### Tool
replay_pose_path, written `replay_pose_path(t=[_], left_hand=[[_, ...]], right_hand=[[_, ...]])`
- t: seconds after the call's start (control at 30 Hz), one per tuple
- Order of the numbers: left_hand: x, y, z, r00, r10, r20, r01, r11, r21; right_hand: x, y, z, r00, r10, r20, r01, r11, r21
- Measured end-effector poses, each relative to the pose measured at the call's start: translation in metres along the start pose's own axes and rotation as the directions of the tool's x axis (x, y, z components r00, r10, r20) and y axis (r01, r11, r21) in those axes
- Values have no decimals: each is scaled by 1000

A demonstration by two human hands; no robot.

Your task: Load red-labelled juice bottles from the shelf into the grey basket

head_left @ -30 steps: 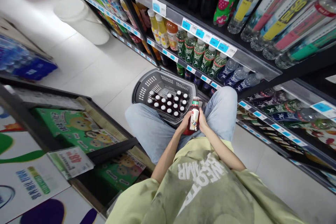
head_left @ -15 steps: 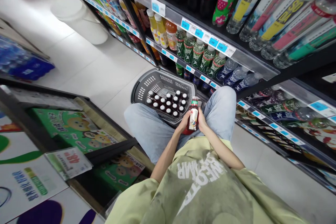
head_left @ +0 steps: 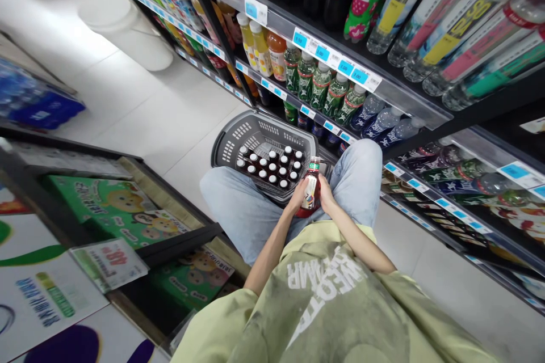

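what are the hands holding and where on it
Both hands hold one red drink bottle by its body: left hand and right hand clasp the labelled middle from either side; the capped neck is free.

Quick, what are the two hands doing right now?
Left hand: closed on the red bottle.
Right hand: closed on the same red bottle.
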State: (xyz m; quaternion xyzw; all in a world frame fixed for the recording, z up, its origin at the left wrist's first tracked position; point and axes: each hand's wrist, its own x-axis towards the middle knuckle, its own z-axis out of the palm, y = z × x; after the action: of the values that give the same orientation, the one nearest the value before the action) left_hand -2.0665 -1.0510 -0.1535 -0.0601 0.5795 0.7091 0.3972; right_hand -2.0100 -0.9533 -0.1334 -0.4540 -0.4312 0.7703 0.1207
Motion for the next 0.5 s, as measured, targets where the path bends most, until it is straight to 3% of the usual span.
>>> replay_pose_path(t=[0.33, 0.5], left_hand=[[-2, 11, -6, 992, 85, -97, -58, 966, 252], [-4, 12, -6, 981, 113, -155, -97, 990, 107]], right_hand=[[-7, -9, -5, 997, 19, 69, -10, 991, -135], [-9, -9, -2, 998, -1, 58, 7, 995, -98]])
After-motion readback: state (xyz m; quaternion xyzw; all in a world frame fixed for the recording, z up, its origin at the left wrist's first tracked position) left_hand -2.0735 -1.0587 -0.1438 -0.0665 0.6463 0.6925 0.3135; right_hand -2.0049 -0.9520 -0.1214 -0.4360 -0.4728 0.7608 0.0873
